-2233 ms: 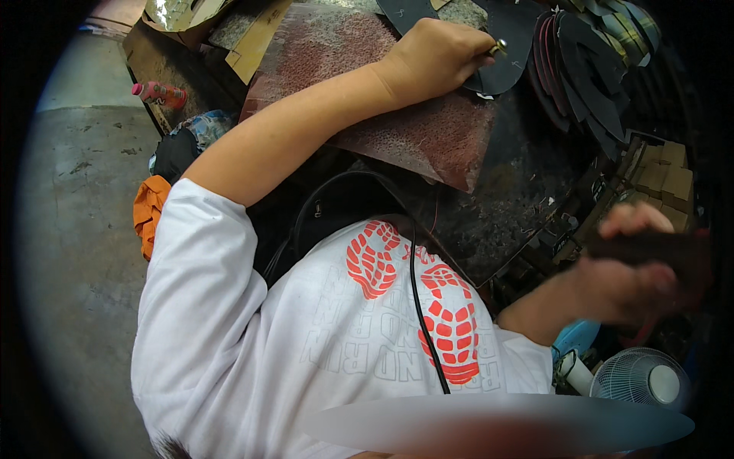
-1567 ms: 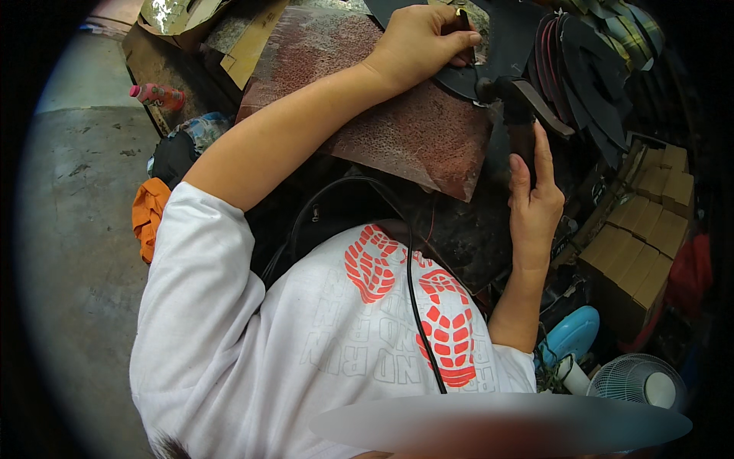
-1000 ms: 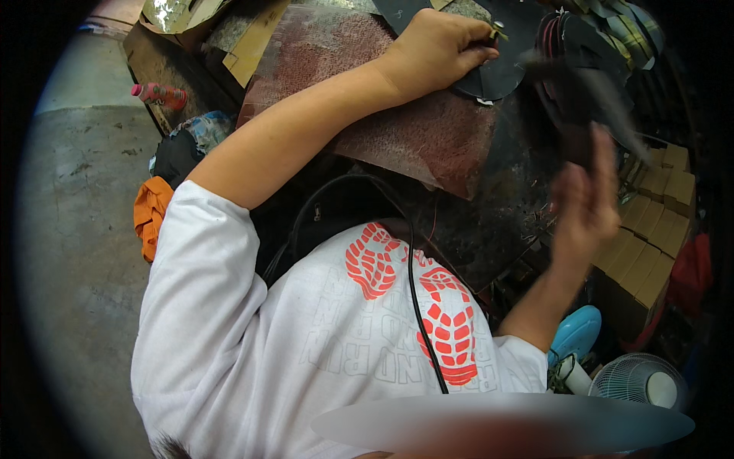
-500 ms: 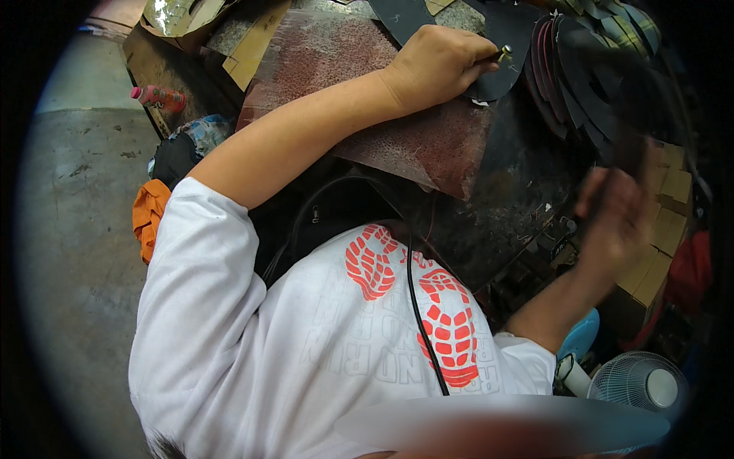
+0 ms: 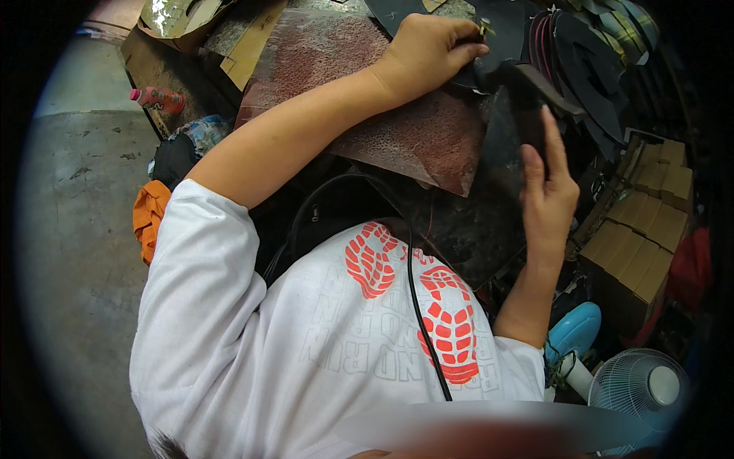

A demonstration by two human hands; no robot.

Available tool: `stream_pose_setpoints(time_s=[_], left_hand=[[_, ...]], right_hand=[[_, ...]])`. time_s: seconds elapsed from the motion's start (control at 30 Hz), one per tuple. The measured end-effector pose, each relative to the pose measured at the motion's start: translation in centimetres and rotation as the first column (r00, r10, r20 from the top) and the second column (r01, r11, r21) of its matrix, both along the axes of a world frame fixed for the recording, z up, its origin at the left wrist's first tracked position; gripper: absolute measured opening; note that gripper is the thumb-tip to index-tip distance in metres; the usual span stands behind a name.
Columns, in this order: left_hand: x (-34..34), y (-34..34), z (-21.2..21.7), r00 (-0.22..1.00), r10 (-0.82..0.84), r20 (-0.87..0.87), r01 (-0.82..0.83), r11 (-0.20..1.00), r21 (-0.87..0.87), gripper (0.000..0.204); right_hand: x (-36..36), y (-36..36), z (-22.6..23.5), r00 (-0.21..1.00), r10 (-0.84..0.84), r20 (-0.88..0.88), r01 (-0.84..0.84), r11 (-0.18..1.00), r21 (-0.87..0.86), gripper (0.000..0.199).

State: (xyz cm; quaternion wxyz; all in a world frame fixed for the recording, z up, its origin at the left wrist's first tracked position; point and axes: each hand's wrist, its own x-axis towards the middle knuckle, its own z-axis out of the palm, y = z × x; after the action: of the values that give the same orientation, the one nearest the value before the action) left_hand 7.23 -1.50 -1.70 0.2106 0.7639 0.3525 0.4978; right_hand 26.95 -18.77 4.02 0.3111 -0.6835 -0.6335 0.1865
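Pressing our left hand [image 5: 428, 50], fingers curled, onto dark flat sole-shaped piece [image 5: 489, 42] at reddish-brown textured sheet's [image 5: 413, 138] far edge. Our right hand [image 5: 547, 195] grips dark hammer [image 5: 520, 84], index finger extended along handle. Cardboard boxes [image 5: 642, 222], white fan [image 5: 638, 386] right.

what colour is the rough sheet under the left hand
Reddish-brown with a speckled, grainy texture; the sheet shows best in the head view, under the left hand.

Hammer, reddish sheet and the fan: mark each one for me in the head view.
hammer [image 5: 511, 75]: head view, on its dark head, above the right hand [image 5: 547, 200].
reddish sheet [image 5: 417, 138]: head view, on its bare textured face below the left hand [image 5: 428, 47].
fan [image 5: 638, 390]: head view, on its white grille.
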Motion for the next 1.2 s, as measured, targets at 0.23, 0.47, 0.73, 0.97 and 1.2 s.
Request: stream_pose_setpoints(time_s=[0.23,0.47,0.73,0.97,1.2], left_hand=[[-0.2,-0.1,-0.1,0.993,-0.055,0.104,0.068,0.989,-0.132,0.024],[-0.7,0.3,0.3,0.996,-0.086,0.032,0.088,0.995,-0.049,0.024],[-2.0,-0.4,1.6,0.973,-0.228,0.019,0.225,0.938,-0.264,0.019],[-1.2,-0.4,2.4,0.968,-0.015,0.25,0.12,0.905,-0.408,0.022],[-7.6,-0.8,5.0,0.91,-0.007,0.415,0.251,0.806,-0.536,0.013]], right_hand=[[-1.6,-0.2,-2.6,0.994,-0.098,0.048,0.101,0.994,-0.047,0.052],[-1.7,-0.4,-1.6,0.995,-0.097,0.0,0.097,0.993,-0.07,0.051],[-2.5,-0.8,-0.1,0.995,-0.042,0.089,0.047,0.998,-0.052,0.05],[-2.5,-0.2,-0.6,0.957,0.019,0.288,-0.041,0.997,0.071,0.051],[-2.0,-0.7,-1.2,0.998,-0.059,0.034,0.062,0.993,-0.1,0.052]])
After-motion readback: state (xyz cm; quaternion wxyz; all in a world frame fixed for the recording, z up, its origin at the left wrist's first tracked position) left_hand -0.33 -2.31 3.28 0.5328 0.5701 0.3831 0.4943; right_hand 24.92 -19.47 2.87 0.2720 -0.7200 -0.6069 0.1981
